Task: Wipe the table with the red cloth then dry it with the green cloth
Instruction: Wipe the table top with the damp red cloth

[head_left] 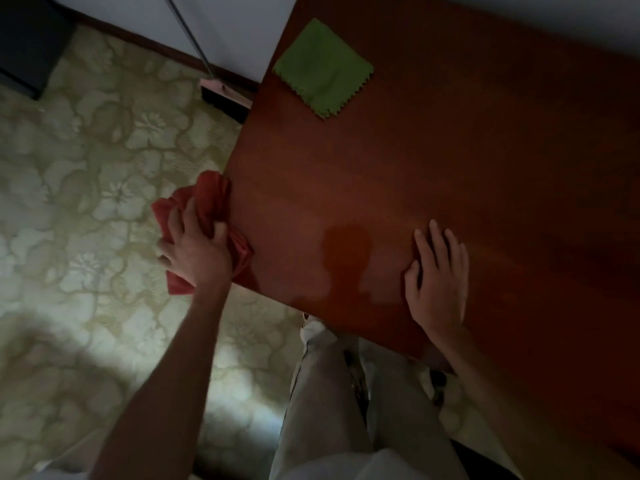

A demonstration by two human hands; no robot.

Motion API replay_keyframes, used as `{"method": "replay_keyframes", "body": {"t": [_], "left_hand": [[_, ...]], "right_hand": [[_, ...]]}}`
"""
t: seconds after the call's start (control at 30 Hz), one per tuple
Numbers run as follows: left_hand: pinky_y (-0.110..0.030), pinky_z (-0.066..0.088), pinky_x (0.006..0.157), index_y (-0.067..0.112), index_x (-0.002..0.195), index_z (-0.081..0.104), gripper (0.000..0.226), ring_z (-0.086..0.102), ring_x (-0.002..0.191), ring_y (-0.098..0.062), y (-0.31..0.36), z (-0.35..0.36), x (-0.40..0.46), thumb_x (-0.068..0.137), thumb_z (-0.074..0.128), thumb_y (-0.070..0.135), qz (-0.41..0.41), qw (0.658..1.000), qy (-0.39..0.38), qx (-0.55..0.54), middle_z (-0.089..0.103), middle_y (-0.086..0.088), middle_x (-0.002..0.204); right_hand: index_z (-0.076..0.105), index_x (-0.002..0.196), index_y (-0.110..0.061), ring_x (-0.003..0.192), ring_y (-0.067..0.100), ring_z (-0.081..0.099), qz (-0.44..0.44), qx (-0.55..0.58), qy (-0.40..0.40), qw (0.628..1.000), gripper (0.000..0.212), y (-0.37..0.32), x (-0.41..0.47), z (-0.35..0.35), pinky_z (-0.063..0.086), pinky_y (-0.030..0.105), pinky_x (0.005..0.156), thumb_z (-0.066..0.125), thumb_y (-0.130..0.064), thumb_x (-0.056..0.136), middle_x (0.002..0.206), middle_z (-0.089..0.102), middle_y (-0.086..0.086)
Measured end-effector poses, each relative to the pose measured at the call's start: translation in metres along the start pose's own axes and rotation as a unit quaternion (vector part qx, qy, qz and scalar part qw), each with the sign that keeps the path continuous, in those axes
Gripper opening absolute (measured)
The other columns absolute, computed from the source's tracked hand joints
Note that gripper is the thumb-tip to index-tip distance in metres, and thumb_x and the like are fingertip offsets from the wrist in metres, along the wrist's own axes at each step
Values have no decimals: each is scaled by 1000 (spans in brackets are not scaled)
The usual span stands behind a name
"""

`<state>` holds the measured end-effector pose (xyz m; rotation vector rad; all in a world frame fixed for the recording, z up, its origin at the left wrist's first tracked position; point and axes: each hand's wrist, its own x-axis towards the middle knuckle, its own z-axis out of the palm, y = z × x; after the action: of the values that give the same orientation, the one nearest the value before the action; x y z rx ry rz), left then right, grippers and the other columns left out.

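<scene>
Red cloth [202, 216] is bunching in a loose wad at the left edge of the desk [450, 168], most of it hanging out past the edge over the floor, one folded corner touching the desk's side. Left hand [194, 247] is gripping it from above, fingers curled down into the folds, forearm reaching in from the lower left; the frame is slightly blurred here. Right hand [438, 275] is lying flat on the desk near its front edge, palm down, fingers spread and pointing away from the person, holding nothing. A darker patch is showing on the wood between the two hands; wet mark or shadow, cannot tell. Green cloth [323, 69] is lying flat and folded square near the far left corner of the desk, zigzag-cut edges visible, well apart from both hands. Pale trousers [346, 410] are standing just at the desk's front edge. Floral-patterned floor [86, 168] is lying to the left. A broom [225, 95] is leaning against the wall beside the desk's far corner.
</scene>
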<state>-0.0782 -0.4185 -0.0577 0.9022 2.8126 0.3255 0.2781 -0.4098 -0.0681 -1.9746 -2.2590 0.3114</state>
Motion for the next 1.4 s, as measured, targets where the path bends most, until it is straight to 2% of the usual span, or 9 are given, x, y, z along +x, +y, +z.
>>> {"method": "replay_keyframes", "body": {"t": [0.17, 0.3, 0.4, 0.5, 0.63, 0.73, 0.93, 1.27, 1.4], "left_hand": [[-63, 34, 98, 35, 144, 43, 66, 39, 126, -47, 10, 12, -92, 80, 55, 46, 266, 963, -40, 27, 39, 4, 154], [-59, 37, 95, 42, 142, 43, 78, 37, 123, -42, 42, 28, -152, 70, 71, 54, 513, 853, -83, 57, 39, 9, 153], [-55, 27, 101, 42, 138, 51, 76, 39, 122, -40, 79, 38, -128, 68, 75, 58, 603, 791, -85, 51, 45, 9, 151], [-57, 31, 103, 41, 139, 51, 74, 44, 123, -44, 104, 40, -78, 69, 75, 53, 596, 795, -93, 65, 46, 9, 151], [-56, 36, 101, 42, 141, 46, 67, 44, 125, -45, 109, 29, 7, 76, 64, 46, 454, 885, -84, 63, 41, 9, 153], [-52, 39, 99, 41, 141, 45, 66, 47, 123, -41, 93, 17, 71, 76, 53, 48, 407, 909, -75, 49, 39, 8, 154], [-54, 26, 109, 36, 146, 42, 63, 35, 133, -44, 107, 18, 48, 85, 59, 38, 221, 974, -29, 30, 32, 6, 158], [-61, 29, 102, 31, 143, 47, 64, 38, 127, -53, 167, 49, -114, 82, 60, 45, 378, 920, -77, 63, 41, -2, 154], [-59, 31, 102, 37, 144, 45, 64, 39, 128, -50, 208, 59, -184, 83, 59, 53, 439, 886, -122, 93, 40, 0, 154]], "right_hand": [[46, 143, -16, 144, 27, 29, 4, 15, 17, 1000, 48, -2, 0, 0, 18, 46, 121, 40, -24, 96, 156, 34, 6], [43, 144, -14, 144, 27, 30, 6, 30, 24, 999, 50, -1, 0, -1, 17, 45, 121, 40, -22, 94, 157, 31, 8], [40, 145, -10, 144, 28, 29, 8, 55, 20, 998, 55, 1, -1, -2, 17, 46, 121, 39, -20, 91, 158, 29, 10], [44, 143, -6, 143, 29, 32, 15, 63, 35, 997, 50, 0, -1, -1, 18, 45, 121, 35, -19, 95, 155, 33, 12], [46, 141, -6, 142, 28, 32, 11, 64, 43, 997, 48, 1, -1, 1, 17, 44, 121, 38, -18, 96, 155, 35, 12], [46, 141, -7, 143, 27, 31, 9, 60, 38, 997, 48, 0, -1, 0, 17, 45, 121, 37, -19, 95, 155, 34, 11], [44, 143, -10, 145, 24, 29, 21, 77, 25, 996, 48, 1, -3, 0, 12, 40, 123, 38, -20, 96, 157, 32, 8], [48, 142, -15, 144, 9, 26, 95, 233, 15, 968, 50, 51, -44, -17, 9, 13, 118, 45, -3, 93, 153, 38, -3], [48, 141, -18, 143, 8, 26, 217, 250, 76, 941, 48, 92, -84, -32, 15, 22, 120, 41, -12, 94, 152, 39, -4]]}}
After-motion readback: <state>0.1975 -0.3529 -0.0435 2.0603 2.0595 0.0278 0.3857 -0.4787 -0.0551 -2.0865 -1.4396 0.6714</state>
